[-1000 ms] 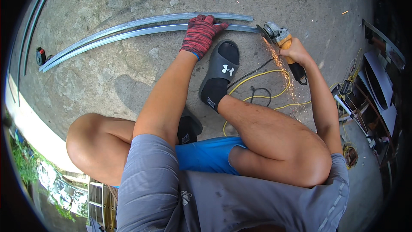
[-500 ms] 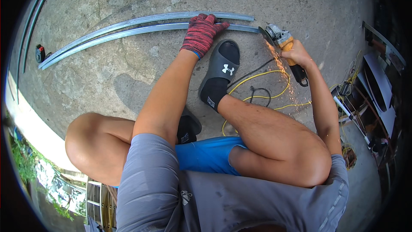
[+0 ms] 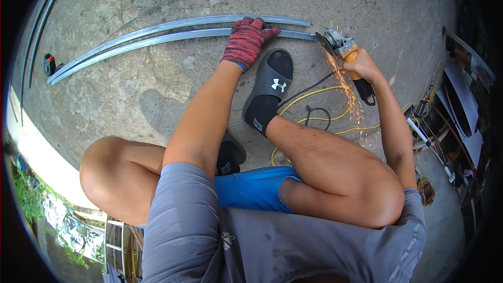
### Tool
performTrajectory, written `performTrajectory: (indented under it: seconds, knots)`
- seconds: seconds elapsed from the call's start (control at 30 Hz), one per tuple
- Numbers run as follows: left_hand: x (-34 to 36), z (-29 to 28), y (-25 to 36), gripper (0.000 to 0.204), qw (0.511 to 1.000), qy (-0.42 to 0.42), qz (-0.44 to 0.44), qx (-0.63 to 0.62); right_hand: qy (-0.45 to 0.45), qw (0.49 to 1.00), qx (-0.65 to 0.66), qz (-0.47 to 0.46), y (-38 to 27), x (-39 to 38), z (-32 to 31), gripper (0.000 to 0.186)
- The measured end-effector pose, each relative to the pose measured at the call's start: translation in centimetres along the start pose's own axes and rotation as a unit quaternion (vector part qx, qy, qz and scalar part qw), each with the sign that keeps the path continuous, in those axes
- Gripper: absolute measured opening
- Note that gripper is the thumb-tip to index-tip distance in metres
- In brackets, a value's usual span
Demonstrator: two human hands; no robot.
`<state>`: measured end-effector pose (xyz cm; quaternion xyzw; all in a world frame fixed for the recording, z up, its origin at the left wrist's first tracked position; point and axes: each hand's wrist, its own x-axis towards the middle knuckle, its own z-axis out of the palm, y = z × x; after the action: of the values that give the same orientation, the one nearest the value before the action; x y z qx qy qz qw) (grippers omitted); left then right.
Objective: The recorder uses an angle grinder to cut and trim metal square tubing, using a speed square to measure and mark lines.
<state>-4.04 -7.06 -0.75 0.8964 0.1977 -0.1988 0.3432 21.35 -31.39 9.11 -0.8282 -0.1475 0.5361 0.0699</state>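
My left hand (image 3: 247, 42), in a red and black knit glove, grips the near one of two long silver metal channels (image 3: 173, 37) on the concrete. Its fingers curl across toward the far metal channel (image 3: 173, 24), and the thumb lies along the near one. With my bare right hand (image 3: 362, 65) I grasp the orange body of an angle grinder (image 3: 343, 45). The grinder's dark cutting disc (image 3: 324, 43) meets the right end of the near channel. Orange sparks (image 3: 344, 81) spray from there down toward my right leg.
My sandalled foot (image 3: 275, 76) is close below the channels. A yellow cord (image 3: 314, 92) and a dark cable loop beside it. A tape measure (image 3: 49, 65) sits by the channels' left ends. More metal strips (image 3: 39, 26) lie far left; sheets and clutter (image 3: 463, 105) stand at right.
The spark stream has shifted slightly, with more sparks flying above the grinder. Both hands, the channels and the grinder stay in nearly the same place.
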Motion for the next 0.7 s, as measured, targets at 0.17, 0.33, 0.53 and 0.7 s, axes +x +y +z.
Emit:
performTrajectory:
  seconds: [0.17,0.33,0.53,0.7]
  knots:
    - [-0.1,-0.2,-0.1,0.039,1.000,-0.001,0.011,-0.006,0.007,1.000,-0.019,-0.004,0.1,0.1,-0.1,0.033]
    - [0.2,0.3,-0.3,0.038,1.000,-0.009,-0.008,-0.010,0.001,1.000,0.002,-0.010,-0.3,-0.2,0.1,0.034]
    - [-0.1,-0.3,-0.1,0.037,1.000,0.003,0.017,0.006,-0.007,1.000,-0.024,0.004,-0.4,-0.6,-0.2,0.031]
    - [-0.2,0.0,0.0,0.034,1.000,0.016,0.017,0.004,-0.008,1.000,-0.002,0.012,0.1,-0.6,0.0,0.028]
